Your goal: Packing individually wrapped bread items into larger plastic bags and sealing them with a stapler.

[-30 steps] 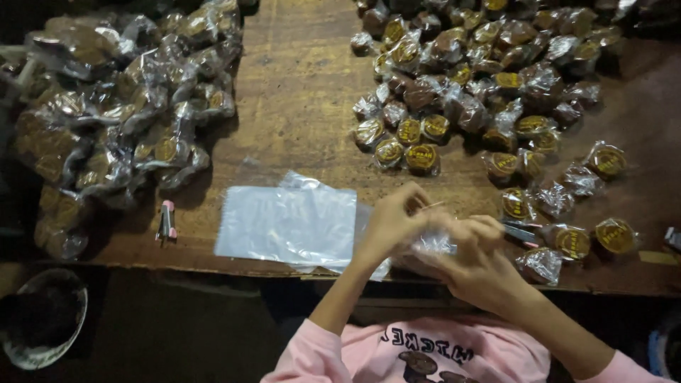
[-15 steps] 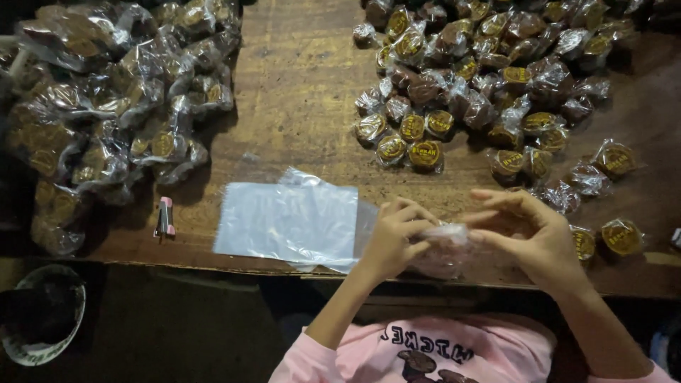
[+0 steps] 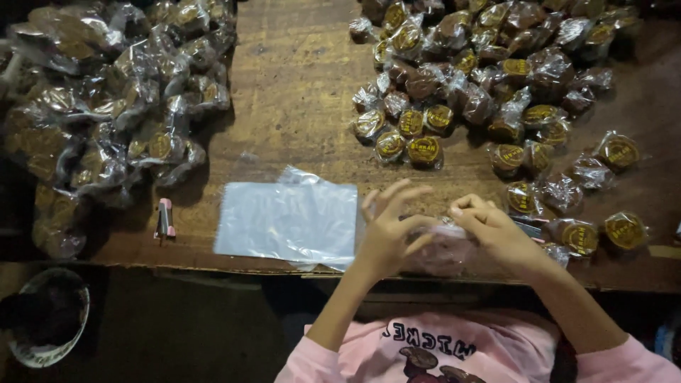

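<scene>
You are holding a clear bag (image 3: pixel 443 248) between both hands at the near edge of the table (image 3: pixel 298 92), right of the middle, with something pale inside it that is too blurred to make out. Your left hand (image 3: pixel 389 230) is cupping the bag's left side with the thumb and lower fingers against the film while the upper fingers are fanning open above it. Your right hand (image 3: pixel 489 227) is pinching the bag's top edge, fingers curled closed on the plastic. The bag is looking thin, soft and crinkly, very light, probably slippery, and likely to crumple or slide if squeezed anywhere but its edge, so the mouth seam where your right fingers are pinching seems the surest place to take it. Just to the left, touching your left hand's side, a flat stack of empty bags (image 3: pixel 287 220) is lying along the near edge. Further left, a small pink lighter (image 3: pixel 164 218) is resting near that edge. Wrapped round brown sweets (image 3: pixel 496 85) with yellow labels are spreading over the far right corner and trailing down toward your right hand. Larger filled packs (image 3: pixel 106 120) are piling up across the far left corner. Off the table's left near corner, a bowl (image 3: pixel 46 315) is sitting lower down in shadow.
</scene>
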